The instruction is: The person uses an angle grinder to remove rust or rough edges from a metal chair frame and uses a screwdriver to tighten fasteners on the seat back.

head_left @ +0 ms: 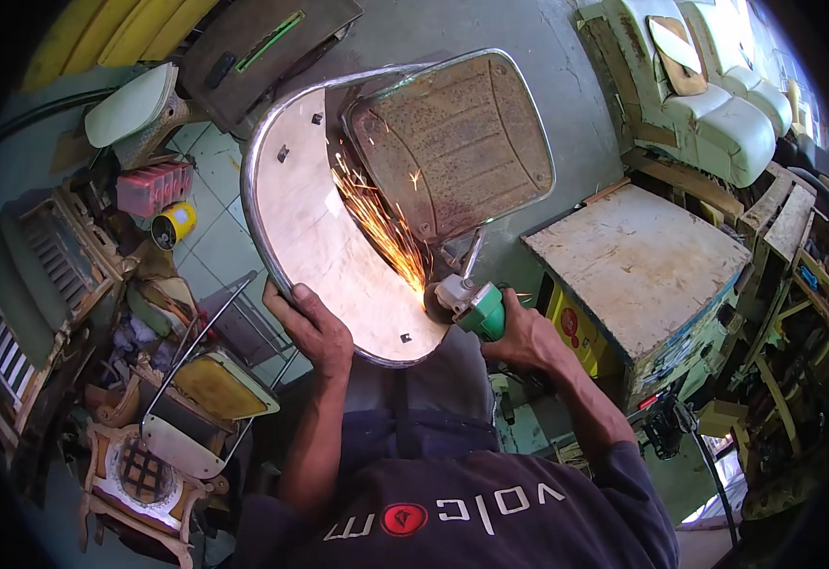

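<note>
A metal chair (448,142) with a rusty seat pan and a curved chrome tube frame is in front of me, a pale curved board (291,209) lining the frame, with small black clips on it. My left hand (312,332) grips the lower left of the frame, thumb over its rim. My right hand (528,337) is closed on a green and silver angle grinder (479,313). Its disc meets the board's lower right inner edge, and a bright stream of sparks (381,228) sprays up and away along that edge.
At right stand a worn worktable (633,261), white padded seats (690,123) and piled timber (780,322). At left are chair frames (196,417), slatted furniture (16,322), red containers (154,190) and a yellow can (175,225). A dark box (248,38) sits at the top.
</note>
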The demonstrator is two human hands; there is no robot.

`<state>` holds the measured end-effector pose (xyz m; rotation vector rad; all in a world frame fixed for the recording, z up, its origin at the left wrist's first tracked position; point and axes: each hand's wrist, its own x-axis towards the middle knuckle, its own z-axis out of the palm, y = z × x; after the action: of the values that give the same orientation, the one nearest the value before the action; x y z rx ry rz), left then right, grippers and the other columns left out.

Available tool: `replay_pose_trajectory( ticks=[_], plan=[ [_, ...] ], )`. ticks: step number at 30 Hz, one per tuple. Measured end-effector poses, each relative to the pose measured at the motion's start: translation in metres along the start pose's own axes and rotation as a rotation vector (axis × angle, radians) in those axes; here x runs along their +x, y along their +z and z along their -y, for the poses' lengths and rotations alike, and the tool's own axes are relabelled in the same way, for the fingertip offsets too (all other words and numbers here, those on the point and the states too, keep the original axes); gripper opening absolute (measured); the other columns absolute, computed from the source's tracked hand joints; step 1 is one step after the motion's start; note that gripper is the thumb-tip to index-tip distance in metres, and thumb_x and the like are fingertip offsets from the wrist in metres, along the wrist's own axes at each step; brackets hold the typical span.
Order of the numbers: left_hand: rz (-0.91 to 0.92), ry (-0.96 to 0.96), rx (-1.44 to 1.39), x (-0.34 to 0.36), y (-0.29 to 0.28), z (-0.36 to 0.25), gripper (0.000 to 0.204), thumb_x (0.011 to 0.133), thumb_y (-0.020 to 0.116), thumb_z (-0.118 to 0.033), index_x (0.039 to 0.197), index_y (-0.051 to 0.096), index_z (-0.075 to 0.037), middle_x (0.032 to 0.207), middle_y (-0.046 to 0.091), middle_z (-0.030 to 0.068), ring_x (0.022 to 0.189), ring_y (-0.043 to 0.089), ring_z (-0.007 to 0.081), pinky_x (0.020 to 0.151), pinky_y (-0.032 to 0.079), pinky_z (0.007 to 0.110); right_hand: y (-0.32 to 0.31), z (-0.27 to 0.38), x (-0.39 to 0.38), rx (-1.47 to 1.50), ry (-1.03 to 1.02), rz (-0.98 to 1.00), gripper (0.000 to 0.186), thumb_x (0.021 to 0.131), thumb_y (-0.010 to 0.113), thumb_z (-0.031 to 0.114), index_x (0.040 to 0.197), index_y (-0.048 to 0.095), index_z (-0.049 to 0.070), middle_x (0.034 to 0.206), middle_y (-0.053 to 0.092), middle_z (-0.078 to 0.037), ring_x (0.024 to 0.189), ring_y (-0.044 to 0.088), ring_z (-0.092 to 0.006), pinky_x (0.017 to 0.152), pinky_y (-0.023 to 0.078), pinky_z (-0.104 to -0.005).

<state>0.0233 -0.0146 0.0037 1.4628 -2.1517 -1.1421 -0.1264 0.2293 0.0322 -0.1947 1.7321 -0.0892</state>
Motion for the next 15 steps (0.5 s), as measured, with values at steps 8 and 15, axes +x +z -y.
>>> replay_pose_trajectory(
  ticks=[8,15],
  plan=[
    [0.004,-0.022,-0.048,-0.001,0.001,-0.003,0.049,0.113,0.039,-0.034,0.139,0.04,0.007,0.128,0.051,0.0254,0.116,0.053,0.0331,0.104,0.041,0.043,0.003,-0.011,0.01,0.033,0.001,-0.056,0.082,0.069,0.078,0.042,0.127,0.043,-0.004,0.099,0.069,-0.037,0.095,0.069,-0.0522,0.087,0.055,-0.0545],
    [0.01,-0.013,-0.043,-0.002,0.0,0.003,0.049,0.112,0.04,-0.035,0.139,0.039,0.006,0.126,0.051,0.0242,0.115,0.053,0.0312,0.102,0.043,0.042,-0.004,-0.002,-0.001,0.005,-0.016,-0.023,0.076,0.07,0.077,0.038,0.125,0.043,-0.002,0.097,0.069,-0.036,0.093,0.069,-0.0525,0.086,0.055,-0.0549]
  ],
)
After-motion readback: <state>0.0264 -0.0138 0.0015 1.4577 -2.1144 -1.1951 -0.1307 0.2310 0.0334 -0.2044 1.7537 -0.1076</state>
